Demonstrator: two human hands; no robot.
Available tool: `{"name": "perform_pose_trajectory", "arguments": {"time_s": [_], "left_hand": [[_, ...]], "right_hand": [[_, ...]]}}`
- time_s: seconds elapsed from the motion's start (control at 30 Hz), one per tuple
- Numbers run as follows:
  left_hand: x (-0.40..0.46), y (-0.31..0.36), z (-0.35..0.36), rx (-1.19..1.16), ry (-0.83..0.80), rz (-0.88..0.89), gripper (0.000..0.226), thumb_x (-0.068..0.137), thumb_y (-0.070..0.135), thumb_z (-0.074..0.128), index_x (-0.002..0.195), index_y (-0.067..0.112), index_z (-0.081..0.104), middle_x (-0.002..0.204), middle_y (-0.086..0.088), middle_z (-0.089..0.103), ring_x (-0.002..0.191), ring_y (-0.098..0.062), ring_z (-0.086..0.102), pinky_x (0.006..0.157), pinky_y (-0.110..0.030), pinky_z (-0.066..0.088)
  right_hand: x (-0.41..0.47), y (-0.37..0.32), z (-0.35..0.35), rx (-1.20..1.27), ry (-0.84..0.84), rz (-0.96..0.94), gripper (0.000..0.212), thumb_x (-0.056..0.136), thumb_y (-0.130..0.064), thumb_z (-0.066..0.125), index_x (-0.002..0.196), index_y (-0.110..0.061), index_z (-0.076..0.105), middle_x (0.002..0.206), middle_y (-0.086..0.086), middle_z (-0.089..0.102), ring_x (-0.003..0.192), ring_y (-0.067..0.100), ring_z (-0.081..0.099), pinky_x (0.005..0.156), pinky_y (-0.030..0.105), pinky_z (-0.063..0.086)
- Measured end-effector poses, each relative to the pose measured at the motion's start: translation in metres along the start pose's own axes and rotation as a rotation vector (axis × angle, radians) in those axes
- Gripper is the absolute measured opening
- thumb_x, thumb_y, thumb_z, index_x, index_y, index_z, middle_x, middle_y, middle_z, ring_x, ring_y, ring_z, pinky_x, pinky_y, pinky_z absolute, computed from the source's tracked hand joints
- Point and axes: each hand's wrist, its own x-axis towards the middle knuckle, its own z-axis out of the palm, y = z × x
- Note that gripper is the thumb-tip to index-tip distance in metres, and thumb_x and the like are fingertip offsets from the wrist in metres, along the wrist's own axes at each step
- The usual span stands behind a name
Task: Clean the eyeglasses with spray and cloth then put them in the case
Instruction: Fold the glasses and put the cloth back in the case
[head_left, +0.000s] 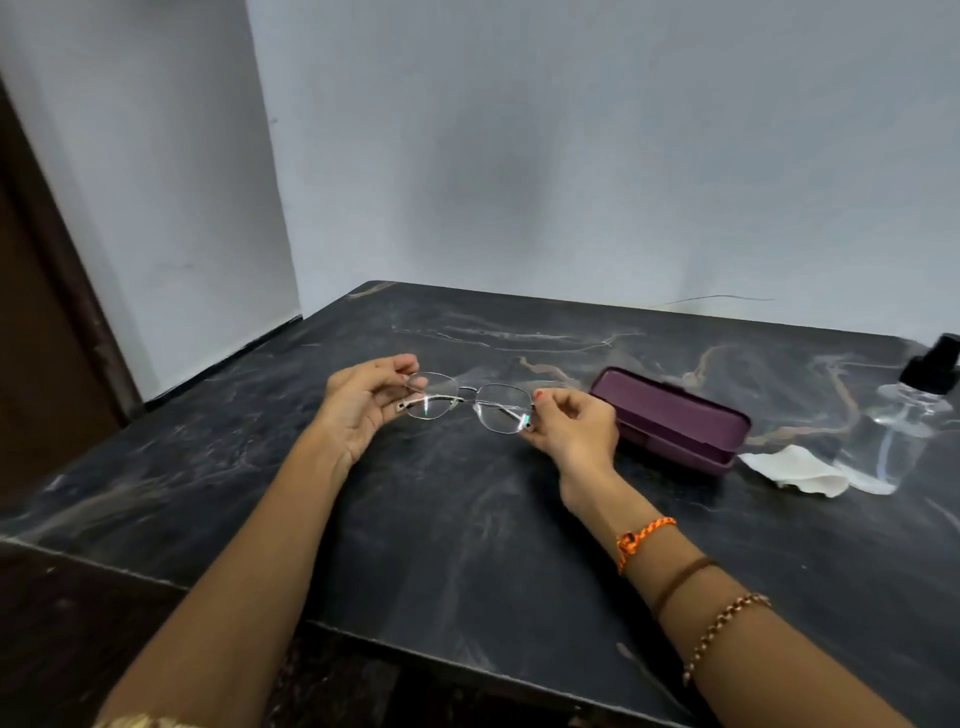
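1. Eyeglasses (469, 400) with a thin metal frame and clear lenses were held above the dark marbled desk (467, 519), near its middle, lenses facing the person and the temples folded behind them.
2. At the 9 o'clock end of the frame, the left hand (358, 402) pinched the rim between thumb and curled fingers, palm turned inward.
3. At the 3 o'clock end, the right hand (571, 423) pinched the other corner of the frame between thumb and forefinger, with the remaining fingers curled loosely.
4. A purple case (675, 418) lay open on the desk just beside the right hand, toward 3 o'clock from the eyeglasses, its inside facing up.
5. A crumpled white cloth (792, 470) rested on the desk at 4 o'clock from the case, close to its near corner.
6. A clear spray bottle (898, 431) with a black top stood at the desk's 3 o'clock edge, just beyond the cloth and partly cut off by the edge of the view.
7. An orange thread band (641, 538), a brown band and a beaded bracelet (724, 631) circled the right forearm.
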Motion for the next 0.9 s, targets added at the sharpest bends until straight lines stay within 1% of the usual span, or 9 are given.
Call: {"name": "perform_pose_trajectory", "arguments": {"time_s": [0.1,0.23,0.33,0.4,0.47,0.57,0.67,0.77,0.9], "left_hand": [[0.004,0.001,0.001,0.103,0.04,-0.019,0.027,0.077,-0.013,0.045,0.077,0.005,0.065,0.06,0.001,0.071,0.054,-0.01,0.068,0.05,-0.02,0.056],[0.006,-0.001,0.0,0.17,0.087,-0.021,0.027,0.077,-0.01,0.045,0.073,0.008,0.065,0.053,0.005,0.07,0.051,-0.007,0.066,0.051,-0.018,0.054],[0.006,-0.006,0.004,0.314,0.114,0.015,0.031,0.077,-0.01,0.043,0.068,0.01,0.065,0.055,0.002,0.068,0.047,-0.004,0.064,0.047,-0.014,0.051],[0.006,-0.01,0.008,0.415,0.16,0.066,0.031,0.077,-0.007,0.047,0.062,0.012,0.066,0.048,0.003,0.066,0.048,-0.005,0.064,0.05,-0.016,0.051],[0.007,-0.013,0.01,0.453,0.203,0.121,0.031,0.076,-0.007,0.051,0.058,0.014,0.066,0.05,-0.001,0.067,0.06,-0.016,0.067,0.064,-0.027,0.055],[0.007,-0.016,0.011,0.508,0.231,0.181,0.03,0.075,-0.006,0.052,0.058,0.014,0.067,0.068,-0.01,0.068,0.078,-0.03,0.067,0.079,-0.038,0.054],[0.006,-0.017,0.01,0.557,0.246,0.211,0.033,0.074,-0.006,0.049,0.057,0.016,0.067,0.064,-0.006,0.066,0.068,-0.023,0.065,0.074,-0.034,0.055],[0.004,-0.017,0.012,0.646,0.262,0.252,0.029,0.074,-0.005,0.047,0.064,0.009,0.069,0.063,-0.004,0.066,0.062,-0.016,0.065,0.066,-0.027,0.056],[0.002,-0.015,0.014,0.725,0.277,0.294,0.03,0.075,-0.005,0.046,0.065,0.013,0.068,0.066,-0.008,0.066,0.067,-0.023,0.066,0.072,-0.035,0.057]], "right_hand": [[0.001,0.005,-0.003,-0.125,-0.033,-0.086,0.027,0.088,-0.006,0.056,0.062,-0.016,0.058,0.066,0.004,0.06,0.061,0.013,0.06,0.056,0.021,0.056],[0.001,0.009,-0.001,-0.212,-0.047,-0.14,0.03,0.087,-0.003,0.055,0.061,-0.017,0.056,0.059,0.001,0.057,0.054,0.011,0.06,0.059,0.027,0.057],[0.003,0.01,-0.001,-0.278,-0.017,-0.16,0.03,0.087,-0.005,0.056,0.06,-0.019,0.056,0.058,0.0,0.058,0.058,0.018,0.063,0.068,0.039,0.058],[0.004,0.01,-0.002,-0.325,0.0,-0.178,0.03,0.086,-0.005,0.057,0.06,-0.02,0.055,0.057,-0.001,0.059,0.062,0.021,0.066,0.073,0.043,0.058],[0.004,0.01,-0.002,-0.35,0.002,-0.189,0.028,0.086,-0.004,0.058,0.062,-0.019,0.056,0.057,-0.002,0.059,0.063,0.021,0.068,0.074,0.043,0.058],[0.003,0.009,-0.004,-0.379,-0.007,-0.202,0.023,0.085,-0.004,0.058,0.066,-0.016,0.059,0.058,-0.003,0.06,0.064,0.021,0.068,0.076,0.043,0.057],[0.002,0.008,-0.004,-0.413,-0.026,-0.219,0.023,0.084,-0.005,0.06,0.065,-0.018,0.059,0.06,-0.002,0.061,0.067,0.022,0.069,0.078,0.044,0.056],[0.001,0.007,-0.005,-0.469,-0.041,-0.251,0.015,0.084,-0.006,0.061,0.071,-0.013,0.064,0.066,0.002,0.065,0.069,0.021,0.069,0.078,0.042,0.057],[0.0,0.006,-0.003,-0.505,-0.05,-0.279,0.008,0.084,-0.007,0.061,0.08,-0.006,0.068,0.076,0.01,0.07,0.073,0.022,0.069,0.08,0.043,0.055]]}}
